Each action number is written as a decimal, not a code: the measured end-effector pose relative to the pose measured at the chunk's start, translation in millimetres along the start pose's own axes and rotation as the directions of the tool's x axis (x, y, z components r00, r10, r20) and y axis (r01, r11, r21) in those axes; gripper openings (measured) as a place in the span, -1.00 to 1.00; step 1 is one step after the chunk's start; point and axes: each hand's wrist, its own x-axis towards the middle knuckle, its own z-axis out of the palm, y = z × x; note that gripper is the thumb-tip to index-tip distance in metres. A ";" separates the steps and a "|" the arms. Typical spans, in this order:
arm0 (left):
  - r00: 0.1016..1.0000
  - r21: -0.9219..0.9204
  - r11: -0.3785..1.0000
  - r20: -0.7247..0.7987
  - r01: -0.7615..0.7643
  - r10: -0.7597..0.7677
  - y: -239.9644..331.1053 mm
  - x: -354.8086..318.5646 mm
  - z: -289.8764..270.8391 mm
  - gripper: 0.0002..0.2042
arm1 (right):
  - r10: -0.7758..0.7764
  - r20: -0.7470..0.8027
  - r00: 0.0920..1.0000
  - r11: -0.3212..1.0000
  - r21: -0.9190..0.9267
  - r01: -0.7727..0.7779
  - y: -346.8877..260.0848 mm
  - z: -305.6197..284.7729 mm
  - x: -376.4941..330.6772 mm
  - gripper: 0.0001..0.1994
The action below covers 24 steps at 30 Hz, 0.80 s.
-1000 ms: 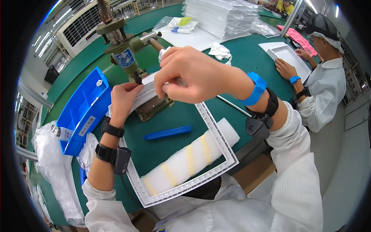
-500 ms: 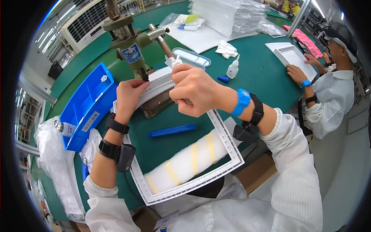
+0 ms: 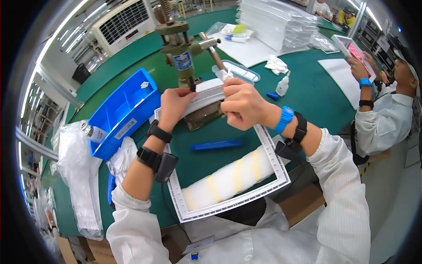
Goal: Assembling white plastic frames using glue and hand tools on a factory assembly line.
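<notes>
Both hands are gripping the far edge of the white frame [image 3: 272,152]: left hand [image 3: 175,102] pinching it, right hand [image 3: 241,103] curled over it, right under the green press [image 3: 184,53]. Blue tray [image 3: 121,115] is sitting far left.

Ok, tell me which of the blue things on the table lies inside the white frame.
The blue bar: it lies within the white frame, while the blue tray sits left of it.

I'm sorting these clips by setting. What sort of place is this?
Probably a factory assembly bench: a hand press on a green table, a white frame under both hands, a blue parts bin, and a coated co-worker alongside.
</notes>
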 end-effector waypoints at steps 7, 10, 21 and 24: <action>0.999 -0.020 0.999 0.008 0.042 -0.042 3.5 -0.8 0.3 -0.73 | 0.013 0.027 1.000 1.000 0.012 -0.014 -3.2 -6.6 5.0 -0.88; 1.000 -0.018 1.000 0.015 0.020 -0.020 4.8 4.0 1.3 -0.72 | -0.005 0.060 0.998 1.000 -0.007 0.005 1.6 -9.4 4.1 -0.87; 0.995 0.020 0.999 -0.089 -0.039 0.040 0.7 1.6 5.5 -0.78 | -0.039 0.088 0.995 0.999 -0.020 0.041 0.6 -3.8 5.9 -0.87; 0.988 0.031 0.999 -0.147 -0.031 0.036 -4.8 5.6 22.7 -0.79 | -0.014 0.081 0.997 0.998 -0.055 0.018 -5.5 -2.1 5.1 -0.86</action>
